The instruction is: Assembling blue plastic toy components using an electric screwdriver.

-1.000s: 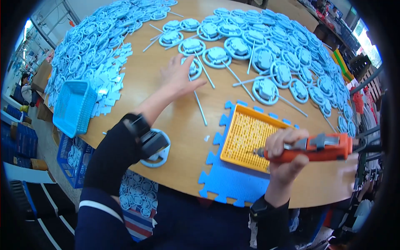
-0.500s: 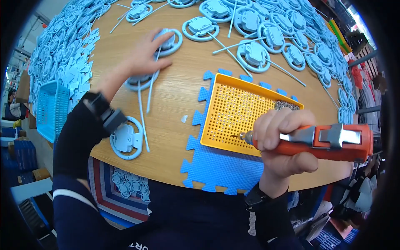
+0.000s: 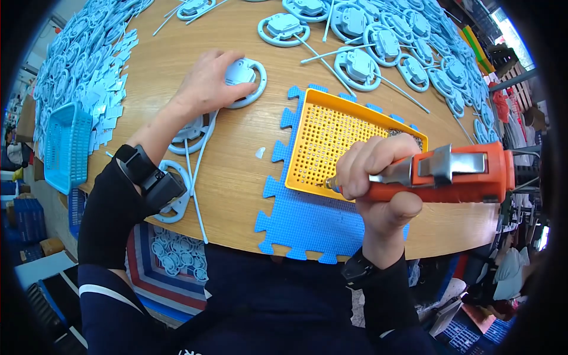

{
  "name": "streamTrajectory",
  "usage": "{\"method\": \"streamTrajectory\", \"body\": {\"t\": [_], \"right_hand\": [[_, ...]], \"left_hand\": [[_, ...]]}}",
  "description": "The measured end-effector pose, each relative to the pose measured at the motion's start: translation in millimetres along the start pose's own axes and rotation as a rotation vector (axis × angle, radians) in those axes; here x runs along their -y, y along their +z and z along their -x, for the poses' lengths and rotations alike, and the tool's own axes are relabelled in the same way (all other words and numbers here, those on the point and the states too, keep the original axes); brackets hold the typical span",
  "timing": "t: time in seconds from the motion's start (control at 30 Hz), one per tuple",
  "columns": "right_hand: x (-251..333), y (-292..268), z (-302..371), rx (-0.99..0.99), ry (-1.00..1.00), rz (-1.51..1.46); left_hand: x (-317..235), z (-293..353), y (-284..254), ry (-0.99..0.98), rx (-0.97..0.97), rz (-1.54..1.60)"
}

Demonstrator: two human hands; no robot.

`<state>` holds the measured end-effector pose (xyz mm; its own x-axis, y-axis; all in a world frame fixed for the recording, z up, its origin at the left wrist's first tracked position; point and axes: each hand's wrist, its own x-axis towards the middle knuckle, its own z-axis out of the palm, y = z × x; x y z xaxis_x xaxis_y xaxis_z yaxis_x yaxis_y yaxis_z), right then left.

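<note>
My left hand is closed on a light blue round plastic part with a ring-shaped rim, thumb along its near side. Under my left wrist and forearm lie more such parts, one of them just below the hand, with thin rods trailing toward me. My right hand grips an orange power screwdriver with a silver lever. Its bit points left, over the near left corner of a yellow perforated tray. Small screws stand in many of the tray's holes, and loose ones are heaped at its far right.
Beneath the tray lies a blue foam mat. Heaps of light blue parts cover the back and right of the table. Flat pieces and a blue basket are at the left. A striped container of parts sits below the near edge.
My left hand has closed on the round part and drawn it toward me. My right hand and the screwdriver have shifted slightly left. The whole view has tilted a little.
</note>
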<state>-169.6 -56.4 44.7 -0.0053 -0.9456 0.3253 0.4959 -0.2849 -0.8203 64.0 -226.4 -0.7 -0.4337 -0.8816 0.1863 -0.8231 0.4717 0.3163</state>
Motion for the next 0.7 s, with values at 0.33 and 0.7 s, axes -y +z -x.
{"method": "streamTrajectory", "body": {"t": [0.33, 0.7], "right_hand": [[5.0, -2.6, 6.5, 0.011, -0.09, 0.384], [24.7, 29.8, 31.3, 0.245, -0.25, 0.154]], "left_hand": [[-117.1, 115.6, -58.2, 0.392, -0.112, 0.472], [-134.8, 178.2, 1.4, 0.235, 0.021, 0.334]]}}
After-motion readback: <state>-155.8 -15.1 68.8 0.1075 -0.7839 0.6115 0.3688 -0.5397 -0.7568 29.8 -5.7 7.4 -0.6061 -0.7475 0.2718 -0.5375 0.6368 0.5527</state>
